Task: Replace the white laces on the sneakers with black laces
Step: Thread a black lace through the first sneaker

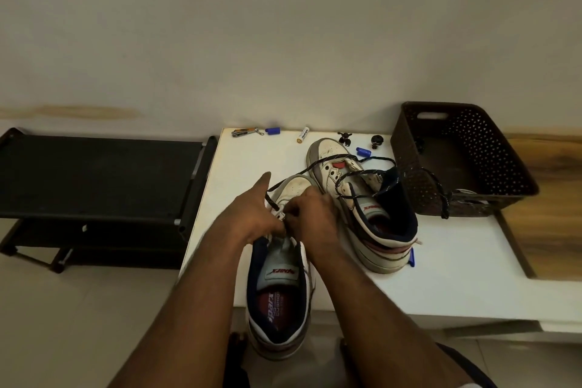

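Near sneaker (278, 290): heel toward me, toe pointing away, overhanging the surface (456, 274) edge. My left hand (252, 214) and right hand (311, 214) both pinch the black lace (318, 167) at its eyelets; second sneaker (362, 198) just right.

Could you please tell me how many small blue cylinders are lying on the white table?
2: one blue cylinder at the far edge beside the nail clipper, another blue cylinder right of the far sneaker. Others may be hidden.
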Demonstrator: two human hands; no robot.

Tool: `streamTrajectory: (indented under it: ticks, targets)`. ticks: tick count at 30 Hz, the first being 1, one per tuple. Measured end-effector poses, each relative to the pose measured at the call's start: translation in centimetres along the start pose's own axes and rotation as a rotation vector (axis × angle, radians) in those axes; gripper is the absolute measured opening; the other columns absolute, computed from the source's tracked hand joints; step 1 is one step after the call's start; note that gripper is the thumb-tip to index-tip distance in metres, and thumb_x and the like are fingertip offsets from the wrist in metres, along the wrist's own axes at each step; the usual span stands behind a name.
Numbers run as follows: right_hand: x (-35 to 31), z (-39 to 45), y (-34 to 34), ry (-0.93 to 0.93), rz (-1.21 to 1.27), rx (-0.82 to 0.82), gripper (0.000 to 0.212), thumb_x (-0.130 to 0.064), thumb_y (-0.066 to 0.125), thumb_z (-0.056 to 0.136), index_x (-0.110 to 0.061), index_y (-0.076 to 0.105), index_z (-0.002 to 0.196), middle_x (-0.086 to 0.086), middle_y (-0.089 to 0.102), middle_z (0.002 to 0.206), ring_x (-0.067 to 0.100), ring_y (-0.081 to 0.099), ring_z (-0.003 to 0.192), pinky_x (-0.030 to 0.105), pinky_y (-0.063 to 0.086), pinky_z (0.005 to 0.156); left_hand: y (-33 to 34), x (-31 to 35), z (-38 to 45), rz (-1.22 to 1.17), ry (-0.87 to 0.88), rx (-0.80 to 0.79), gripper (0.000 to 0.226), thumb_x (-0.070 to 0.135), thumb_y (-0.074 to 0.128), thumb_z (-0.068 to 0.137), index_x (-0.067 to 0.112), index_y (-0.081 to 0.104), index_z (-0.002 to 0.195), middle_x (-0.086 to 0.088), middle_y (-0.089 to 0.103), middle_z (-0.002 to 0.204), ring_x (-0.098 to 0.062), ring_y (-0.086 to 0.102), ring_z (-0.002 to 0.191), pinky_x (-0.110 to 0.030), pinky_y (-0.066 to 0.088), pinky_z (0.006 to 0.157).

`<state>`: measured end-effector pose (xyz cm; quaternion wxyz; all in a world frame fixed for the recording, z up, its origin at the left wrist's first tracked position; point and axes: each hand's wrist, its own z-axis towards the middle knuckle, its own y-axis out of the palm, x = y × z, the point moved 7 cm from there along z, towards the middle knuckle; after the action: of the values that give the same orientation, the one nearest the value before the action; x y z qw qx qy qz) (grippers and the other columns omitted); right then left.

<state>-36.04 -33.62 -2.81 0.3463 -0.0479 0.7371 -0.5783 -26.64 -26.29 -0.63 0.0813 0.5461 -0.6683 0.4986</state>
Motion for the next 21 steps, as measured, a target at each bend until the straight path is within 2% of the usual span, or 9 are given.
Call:
streamTrajectory:
  ticks: [1,2,4,5,7,11,15,21]
  targets:
    - [-0.1,0.0,0.1,-0.009,-0.030,-0.012,0.019,-0.022,0.059,0.088,-0.025,0.073,0.101,0.005,0.053,0.118,0.031,0.046,0.109,0.037,0.046,0.088,-0.3,-0.1,0.0,0.014,-0.023,0.065,0.105,0.005,0.080,0.067,0.029,0.022,0.152,-0.011,0.049,0.142,-0.027,0.056,0.117,-0.038,0.052,0.095]
    - [-0.1,0.0,0.1,-0.018,-0.045,-0.032,0.021,-0.022,0.056,0.090,-0.025,0.072,0.103,0.006,0.051,0.120,0.031,0.044,0.110,0.038,0.044,0.089,-0.6,-0.1,-0.1,0.021,-0.037,0.133,0.092,0.007,0.080,0.066,0.025,0.037,0.145,-0.009,0.052,0.138,-0.025,0.057,0.113,-0.036,0.053,0.092]
    - [-0.2,0.1,0.2,-0.031,-0.064,-0.084,0.022,-0.023,0.054,0.092,-0.025,0.070,0.105,0.007,0.049,0.122,0.032,0.043,0.112,0.038,0.042,0.091,-1.2,0.1,-0.4,0.042,-0.051,0.236,0.056,0.011,0.081,0.065,0.018,0.062,0.117,-0.006,0.063,0.114,-0.020,0.061,0.091,-0.030,0.054,0.078]
    - [-0.2,0.2,0.2,-0.040,-0.085,-0.107,0.023,-0.024,0.052,0.093,-0.025,0.070,0.108,0.007,0.049,0.123,0.032,0.043,0.113,0.037,0.041,0.091,-1.3,0.2,-0.6,0.062,-0.060,0.258,0.040,0.013,0.081,0.066,0.016,0.067,0.104,-0.004,0.065,0.102,-0.019,0.061,0.084,-0.029,0.053,0.074]
    - [-0.5,0.4,-0.2,-0.072,-0.168,-0.134,0.027,-0.026,0.049,0.094,-0.024,0.068,0.113,0.008,0.049,0.125,0.033,0.045,0.114,0.036,0.041,0.091,-1.2,0.2,-0.5,0.089,-0.075,0.284,0.024,0.017,0.080,0.071,0.013,0.070,0.092,-0.004,0.066,0.094,-0.019,0.061,0.081,-0.027,0.049,0.070]
    - [-0.9,0.4,-0.5,-0.117,-0.205,-0.197,0.030,-0.024,0.046,0.095,-0.022,0.067,0.116,0.010,0.048,0.126,0.035,0.045,0.115,0.035,0.040,0.092,-0.6,-0.1,0.2,0.120,-0.095,0.292,0.026,0.030,0.078,0.075,0.010,0.074,0.092,-0.005,0.067,0.081,-0.018,0.062,0.070,-0.025,0.045,0.062]
    - [-0.6,0.3,-0.6,-0.141,-0.167,-0.243,0.028,-0.022,0.047,0.096,-0.019,0.068,0.113,0.010,0.047,0.124,0.034,0.042,0.116,0.037,0.040,0.092,0.0,-0.3,0.9,0.150,-0.062,0.273,0.028,0.032,0.075,0.078,0.011,0.075,0.098,-0.008,0.072,0.090,-0.022,0.065,0.077,-0.026,0.047,0.066]
    - [-1.0,0.6,0.5,-0.215,-0.231,-0.246,0.030,-0.025,0.044,0.097,-0.024,0.065,0.118,0.008,0.050,0.122,0.033,0.046,0.113,0.038,0.037,0.096,-0.1,-0.2,0.8,0.147,-0.034,0.313,0.022,0.026,0.070,0.083,0.009,0.073,0.098,-0.011,0.071,0.092,-0.024,0.065,0.080,-0.026,0.043,0.065]
